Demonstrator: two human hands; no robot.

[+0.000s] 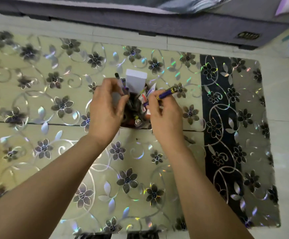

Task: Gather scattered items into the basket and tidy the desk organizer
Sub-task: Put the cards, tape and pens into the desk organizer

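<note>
The right hand (164,114) pinches a purple pen (164,94) just over the full organizer (135,116) on the desk (37,109), the left hand (106,107) holds pens in it, and a hard push might tip it.

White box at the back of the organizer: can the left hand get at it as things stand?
Probably not freely. The left hand is right beside the white box, but its fingers already grip dark pens standing between them. It would likely have to let those go first.
</note>
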